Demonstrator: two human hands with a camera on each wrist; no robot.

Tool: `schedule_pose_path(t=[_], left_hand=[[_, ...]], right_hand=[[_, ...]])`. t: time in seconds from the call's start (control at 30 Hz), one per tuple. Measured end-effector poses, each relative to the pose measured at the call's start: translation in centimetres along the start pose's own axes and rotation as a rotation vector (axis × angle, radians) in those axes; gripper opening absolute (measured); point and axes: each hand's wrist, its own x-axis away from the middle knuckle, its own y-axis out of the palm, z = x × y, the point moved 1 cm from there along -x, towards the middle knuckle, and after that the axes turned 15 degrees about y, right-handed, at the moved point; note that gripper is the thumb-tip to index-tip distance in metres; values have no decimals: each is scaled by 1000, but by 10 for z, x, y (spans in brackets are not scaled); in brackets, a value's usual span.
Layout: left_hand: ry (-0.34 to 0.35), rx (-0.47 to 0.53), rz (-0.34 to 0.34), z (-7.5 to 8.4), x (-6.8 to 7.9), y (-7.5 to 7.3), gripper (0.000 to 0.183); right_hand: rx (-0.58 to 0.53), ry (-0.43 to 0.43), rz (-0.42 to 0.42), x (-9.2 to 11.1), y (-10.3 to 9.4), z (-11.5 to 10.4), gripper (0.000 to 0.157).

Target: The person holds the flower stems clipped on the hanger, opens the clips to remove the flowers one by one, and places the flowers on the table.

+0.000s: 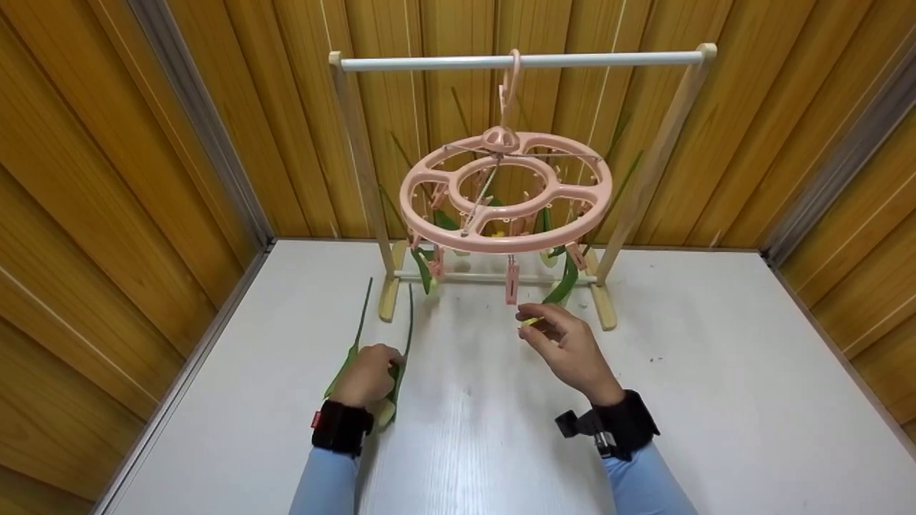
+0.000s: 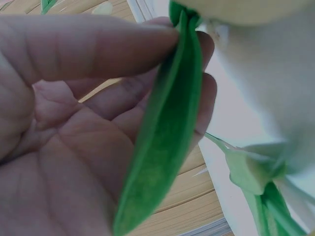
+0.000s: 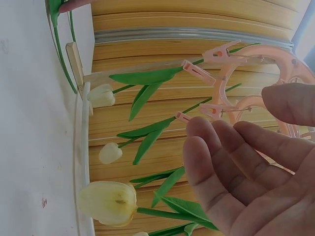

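Note:
My left hand (image 1: pixel 368 375), low over the table at left, pinches an artificial tulip by its green leaf (image 2: pixel 165 132) near the stem; the cream bloom fills the top of the left wrist view, blurred. Another tulip (image 2: pixel 253 169) lies beside it. Fingers loosely bent and holding nothing, my right hand (image 1: pixel 569 350) is just below a pink clothespin (image 1: pixel 512 282) at the front of a round pink clip hanger (image 1: pixel 494 244). Upside down from other pins hang several tulips, among them a yellowish one (image 3: pixel 108 204) and a white one (image 3: pixel 110 153).
The hanger hooks over the white bar (image 1: pixel 429 64) of a stand with wooden legs (image 1: pixel 655 157) and feet on the white table (image 1: pixel 715 400). Wood-look panels (image 1: pixel 737 143) enclose the back and sides.

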Motion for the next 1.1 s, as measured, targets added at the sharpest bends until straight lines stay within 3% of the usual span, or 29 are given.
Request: schedule_pose_path(t=[0.47,0.63,0.73,1.1], left_hand=[[-3,7,-25,3,6,-6,42],[-23,19,12,16,12,-15,36],[14,15,49,29,15,-21,32],[248,-49,202,73,19,-33,26]], right_hand=[[11,-4,-15,1,-1,1,30],[-4,2,-29,1,-4,2,31],[-16,5,-25,1,-6,1,31],[-67,9,38,0,-19,-1,28]])
